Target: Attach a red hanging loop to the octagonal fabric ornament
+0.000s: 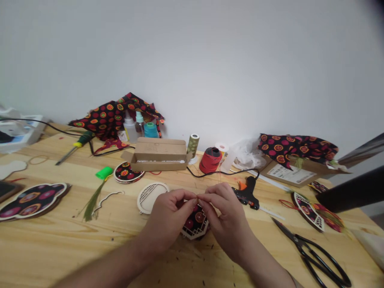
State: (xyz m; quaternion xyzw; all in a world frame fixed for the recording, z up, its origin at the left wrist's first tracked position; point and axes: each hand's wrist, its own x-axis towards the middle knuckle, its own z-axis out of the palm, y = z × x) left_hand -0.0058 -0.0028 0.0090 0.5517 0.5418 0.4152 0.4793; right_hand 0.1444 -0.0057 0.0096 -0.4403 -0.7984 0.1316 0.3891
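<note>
Both my hands meet over the middle of the wooden table (pixel 60 240). My left hand (pixel 168 218) and my right hand (pixel 226 216) are closed in pinches, fingertips touching, on something too small to make out, possibly a thin thread. Under them lies a small wooden lattice ornament (pixel 195 226) backed with black cloth with red and orange circles. A round pale wooden lattice disc (pixel 150 196) lies just left of my left hand. A black hot glue gun (pixel 247 192) with an orange trigger lies just right of my right hand.
A cardboard box (pixel 159 154), a red thread spool (pixel 210 160), an olive spool (pixel 193 146) and bottles (pixel 130 128) stand behind. Black scissors (pixel 315 256) lie at right. Cloth-covered shapes (pixel 33 200), a green tassel (pixel 96 192) and a screwdriver (pixel 75 146) lie at left. Patterned fabric (pixel 117 114) is heaped by the wall.
</note>
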